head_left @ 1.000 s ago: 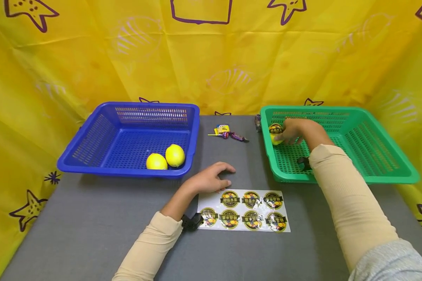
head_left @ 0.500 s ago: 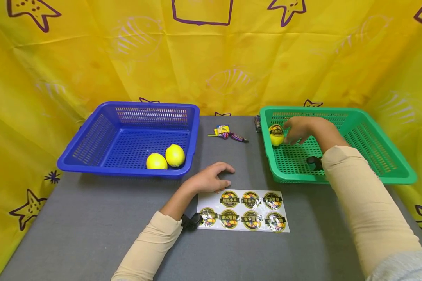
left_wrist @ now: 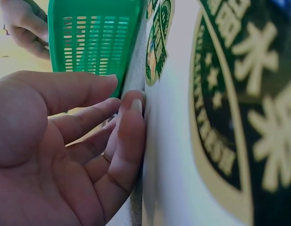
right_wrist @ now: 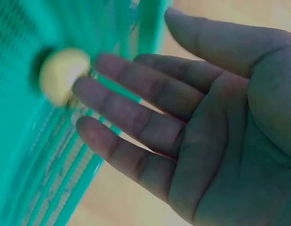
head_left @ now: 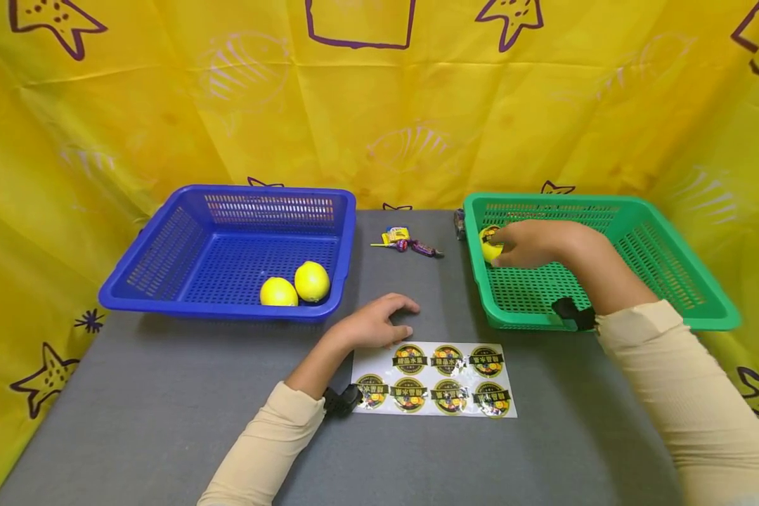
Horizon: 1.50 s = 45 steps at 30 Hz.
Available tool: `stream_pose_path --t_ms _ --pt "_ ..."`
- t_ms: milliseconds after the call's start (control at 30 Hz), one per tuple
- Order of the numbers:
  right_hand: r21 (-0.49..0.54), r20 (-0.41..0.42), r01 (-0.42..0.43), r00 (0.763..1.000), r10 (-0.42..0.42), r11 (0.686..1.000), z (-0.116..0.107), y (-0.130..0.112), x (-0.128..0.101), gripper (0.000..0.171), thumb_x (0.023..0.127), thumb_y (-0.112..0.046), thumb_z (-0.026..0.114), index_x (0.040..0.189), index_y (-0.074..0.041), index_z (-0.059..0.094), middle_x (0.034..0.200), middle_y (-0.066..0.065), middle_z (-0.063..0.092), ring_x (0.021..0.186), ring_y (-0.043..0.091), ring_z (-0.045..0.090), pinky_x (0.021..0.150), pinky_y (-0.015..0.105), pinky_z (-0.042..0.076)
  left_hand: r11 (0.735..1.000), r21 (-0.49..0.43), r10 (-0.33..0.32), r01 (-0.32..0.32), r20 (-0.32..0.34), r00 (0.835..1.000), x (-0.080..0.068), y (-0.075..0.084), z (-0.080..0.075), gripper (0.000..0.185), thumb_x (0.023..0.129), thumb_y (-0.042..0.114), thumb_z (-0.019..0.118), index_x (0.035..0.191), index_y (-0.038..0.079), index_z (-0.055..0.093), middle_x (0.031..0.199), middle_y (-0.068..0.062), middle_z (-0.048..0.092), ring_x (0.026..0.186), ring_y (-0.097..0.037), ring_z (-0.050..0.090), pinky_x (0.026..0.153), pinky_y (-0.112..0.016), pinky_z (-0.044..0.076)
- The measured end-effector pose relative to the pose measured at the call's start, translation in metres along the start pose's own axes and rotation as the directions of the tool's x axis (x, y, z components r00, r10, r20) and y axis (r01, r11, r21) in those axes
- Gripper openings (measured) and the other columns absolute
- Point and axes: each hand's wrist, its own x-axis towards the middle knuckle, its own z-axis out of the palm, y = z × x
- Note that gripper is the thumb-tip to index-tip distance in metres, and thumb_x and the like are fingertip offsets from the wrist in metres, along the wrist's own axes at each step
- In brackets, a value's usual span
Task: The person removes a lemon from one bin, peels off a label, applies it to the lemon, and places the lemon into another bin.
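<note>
- The yellow oval lemon with a round black-and-gold label (head_left: 488, 253) lies in the green perforated plastic basket (head_left: 563, 199), beside its left end wall.
- It should handle as a fairly light, firm fruit, hard to damage; the smooth rind may roll or slip a little under a loose touch.
- The label looks like the delicate part: an edge could lift if rubbed. A hold round the bare rind at the middle, thumb on one side and fingers on the other, seems best.
- The thin, glossy white sheet of round black-and-gold stickers (head_left: 429, 377) lies flat on the grey surface (head_left: 164, 393); being light and flexible, it would likely slide or curl, so an edge or corner is the place to take it.
- The right hand (head_left: 537, 244) reaches in from the lemon's right, fingers extended and thumb apart, gripping nothing; its fingertips are close to the fruit, but blur leaves contact unclear.
- The left hand (head_left: 374, 323) sits at the sheet's far left edge, fingers loosely bent and holding nothing, outside the basket and nearer the person than the lemon.
- Two plain yellow lemons (head_left: 312, 281) lie side by side in the blue perforated plastic basket (head_left: 183, 307), beyond the left hand and to its left.
</note>
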Motion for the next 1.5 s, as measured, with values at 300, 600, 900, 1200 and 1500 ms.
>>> stream_pose_path --t_ms 300,600,900,1200,1500 --pt "0.001 -0.403 0.05 0.914 -0.046 0.999 0.085 -0.044 -0.013 0.087 0.097 -0.041 0.066 0.157 0.003 0.021 0.16 0.03 0.014 0.142 0.056 0.016 0.111 0.067 0.022 0.972 0.206 0.139 -0.116 -0.101 0.985 -0.01 0.017 -0.006 0.035 0.095 0.011 0.066 0.13 0.005 0.063 0.129 -0.012 0.06 0.101 -0.021 0.062 0.095 -0.037 0.048" --pt "-0.047 -0.578 0.04 0.814 -0.06 0.998 0.123 -0.045 -0.009 0.079 0.095 -0.04 0.07 0.155 -0.005 0.034 0.165 0.018 0.012 0.147 0.047 0.013 0.106 0.072 0.027 0.956 0.208 0.29 -0.207 -0.562 0.774 -0.053 0.042 -0.07 0.025 0.093 0.002 0.063 0.117 0.006 0.072 0.111 -0.007 0.071 0.087 -0.018 0.066 0.077 -0.036 0.056" --pt "-0.042 -0.603 0.071 0.794 -0.082 0.997 0.126 -0.043 -0.007 0.068 0.095 -0.04 0.069 0.149 -0.004 0.046 0.163 0.02 0.017 0.145 0.05 0.02 0.108 0.069 0.028 0.927 0.274 -0.063 0.256 -0.559 0.827 -0.068 -0.013 -0.114 0.038 0.094 0.005 0.054 0.131 0.008 0.066 0.135 -0.019 0.058 0.129 -0.042 0.047 0.105 -0.058 0.037" --pt "-0.071 -0.632 0.055 0.77 -0.088 0.996 0.129 -0.046 -0.004 0.066 0.092 -0.045 0.071 0.143 -0.007 0.054 0.163 0.018 0.02 0.144 0.048 0.024 0.107 0.068 0.031 0.913 0.308 -0.215 0.268 -0.197 0.957 -0.059 -0.027 -0.119 0.058 0.083 -0.002 0.06 0.14 0.006 0.058 0.152 -0.028 0.037 0.142 -0.056 0.019 0.114 -0.067 0.012" --pt "-0.081 -0.633 0.033 0.77 -0.077 0.996 0.13 -0.044 -0.004 0.071 0.088 -0.049 0.074 0.143 -0.009 0.054 0.164 0.017 0.019 0.144 0.047 0.024 0.104 0.069 0.033 0.852 0.413 -0.274 0.322 -0.171 0.946 -0.048 -0.027 -0.117 0.064 0.077 -0.006 0.066 0.139 0.008 0.059 0.139 -0.028 0.046 0.116 -0.043 0.049 0.091 -0.054 0.046"
